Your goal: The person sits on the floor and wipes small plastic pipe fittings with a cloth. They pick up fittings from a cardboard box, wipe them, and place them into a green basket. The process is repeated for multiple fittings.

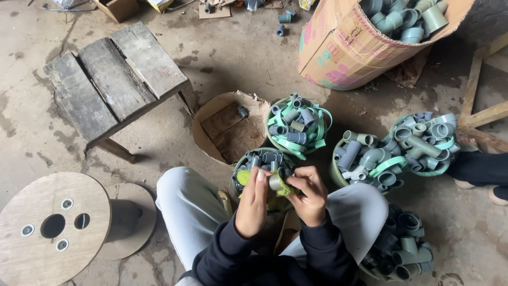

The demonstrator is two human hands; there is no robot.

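The person's face is out of frame; only dark sleeves and pale trousers show. The left hand (253,204) pinches one side of a short grey-green pipe fitting (275,181), fingers closed on it; the right hand (309,197) presses a yellow-green scouring pad (286,186) against it, hiding its far side. The fitting sits above the lap, over a partly hidden bucket (237,185) of grey fittings. Beyond lie a torn cardboard tray (203,139), more buckets, a wooden stool (114,79), and a tipped carton (338,50), cut off by the frame.
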